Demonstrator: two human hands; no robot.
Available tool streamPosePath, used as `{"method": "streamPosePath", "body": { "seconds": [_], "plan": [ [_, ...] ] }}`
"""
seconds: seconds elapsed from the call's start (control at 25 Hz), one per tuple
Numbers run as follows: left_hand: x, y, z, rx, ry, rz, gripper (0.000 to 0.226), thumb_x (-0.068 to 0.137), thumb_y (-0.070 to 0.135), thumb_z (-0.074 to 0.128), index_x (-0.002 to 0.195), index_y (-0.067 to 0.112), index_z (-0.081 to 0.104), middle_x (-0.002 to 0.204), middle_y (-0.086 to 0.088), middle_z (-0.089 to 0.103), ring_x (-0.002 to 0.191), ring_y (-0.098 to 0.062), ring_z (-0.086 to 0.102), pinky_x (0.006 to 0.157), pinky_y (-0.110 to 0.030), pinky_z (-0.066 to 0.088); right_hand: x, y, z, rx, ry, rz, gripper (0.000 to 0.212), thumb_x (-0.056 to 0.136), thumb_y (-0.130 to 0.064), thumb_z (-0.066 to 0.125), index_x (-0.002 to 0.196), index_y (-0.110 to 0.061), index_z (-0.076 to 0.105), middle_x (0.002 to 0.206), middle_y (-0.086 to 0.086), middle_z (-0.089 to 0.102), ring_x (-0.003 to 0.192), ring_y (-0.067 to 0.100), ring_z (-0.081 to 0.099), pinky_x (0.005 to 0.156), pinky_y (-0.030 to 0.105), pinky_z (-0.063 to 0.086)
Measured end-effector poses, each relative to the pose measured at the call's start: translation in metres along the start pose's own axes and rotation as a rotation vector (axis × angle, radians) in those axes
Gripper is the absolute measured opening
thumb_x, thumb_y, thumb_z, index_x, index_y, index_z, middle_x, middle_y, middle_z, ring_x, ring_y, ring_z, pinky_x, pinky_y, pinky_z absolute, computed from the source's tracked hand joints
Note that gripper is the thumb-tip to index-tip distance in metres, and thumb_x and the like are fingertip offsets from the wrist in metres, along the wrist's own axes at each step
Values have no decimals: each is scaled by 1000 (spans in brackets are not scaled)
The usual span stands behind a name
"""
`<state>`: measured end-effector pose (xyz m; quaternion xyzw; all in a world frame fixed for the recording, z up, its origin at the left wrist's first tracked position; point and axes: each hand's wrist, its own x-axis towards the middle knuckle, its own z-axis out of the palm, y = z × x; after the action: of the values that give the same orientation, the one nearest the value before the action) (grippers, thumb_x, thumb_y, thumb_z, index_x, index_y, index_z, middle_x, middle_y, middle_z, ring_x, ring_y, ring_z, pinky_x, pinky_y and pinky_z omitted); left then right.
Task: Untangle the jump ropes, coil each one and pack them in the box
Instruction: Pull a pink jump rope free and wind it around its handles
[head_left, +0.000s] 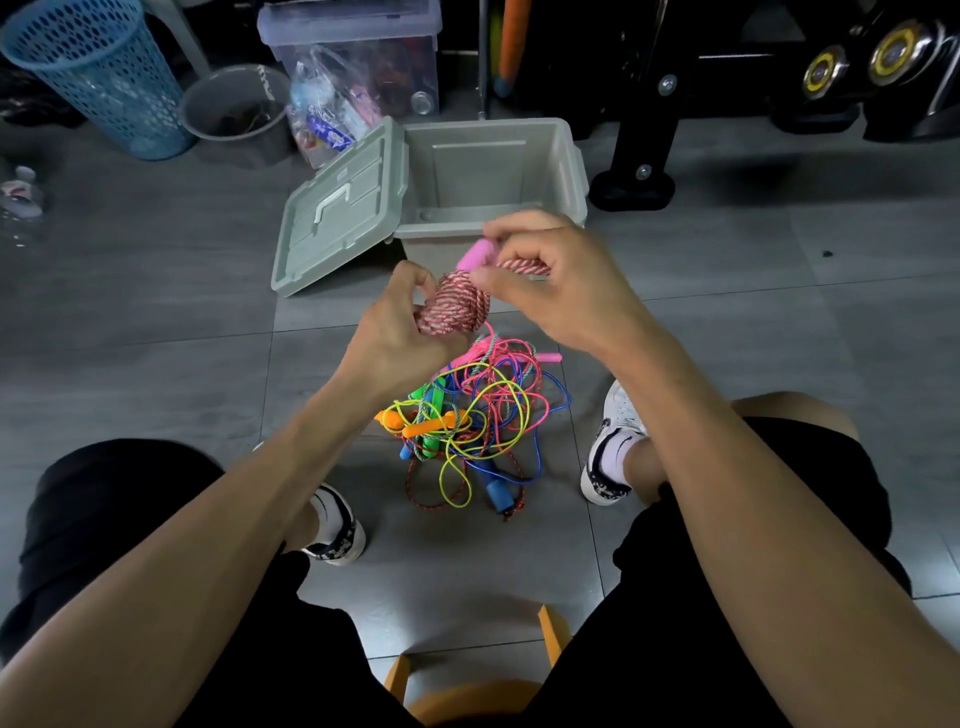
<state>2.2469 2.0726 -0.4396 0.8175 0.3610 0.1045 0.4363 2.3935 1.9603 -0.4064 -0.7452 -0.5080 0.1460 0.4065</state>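
My left hand (397, 332) grips a tight coil of red-and-white striped jump rope (457, 306). My right hand (550, 280) pinches the rope's pink handle (475, 255) and a short striped length (522, 266) just above the coil. Both hands hover in front of the grey box (493, 176), which stands open and looks empty. On the floor between my feet lies a tangle of jump ropes (478, 415) in pink, blue, yellow and red cords with orange, green and blue handles.
The box's grey lid (340, 208) leans on its left side. A blue mesh basket (98, 73), a grey bucket (236, 109) and a clear storage bin (358, 57) stand at the back left. Black gym equipment (727, 104) fills the back right. An orange stool (467, 691) is under me.
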Motion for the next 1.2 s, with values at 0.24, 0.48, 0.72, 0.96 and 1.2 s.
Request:
{"method": "streamPosePath", "body": {
  "seconds": [0.24,0.48,0.72,0.96,1.2],
  "plan": [
    [-1,3,-9,-277,-150,-113,42,77,10,75,99,24,42,91,-16,68,65,-22,64,62,-34,54,2,5,6,47,-91,41,18,93,-28,64,93,-11,72,125,1,66,115,12,60,102,36,44],
    [2,6,-21,-943,-241,-474,15,93,18,55,105,10,56,91,-14,62,69,-24,60,47,-25,51,-2,4,13,115,-72,-18,8,91,-27,67,84,-25,65,122,-2,64,111,7,59,100,28,44],
    [2,7,-22,-931,-109,-438,31,92,10,55,122,6,51,108,-20,65,80,-27,64,55,-30,58,-10,-2,11,-102,31,78,25,89,-31,68,75,-10,68,69,2,57,65,20,51,63,30,37],
    [2,9,-17,-563,156,-157,41,86,8,66,122,11,47,93,-3,64,58,-15,58,40,-20,39,-17,-12,11,-313,-130,7,29,95,-23,57,75,-5,68,62,7,59,67,34,51,69,37,41],
    [-1,0,-6,-403,138,-91,48,82,18,71,117,32,42,102,-3,66,77,-24,67,59,-36,56,-18,-14,18,-259,-14,44,17,90,-26,64,80,-16,73,71,2,70,70,27,60,67,32,45]
  ]
}}
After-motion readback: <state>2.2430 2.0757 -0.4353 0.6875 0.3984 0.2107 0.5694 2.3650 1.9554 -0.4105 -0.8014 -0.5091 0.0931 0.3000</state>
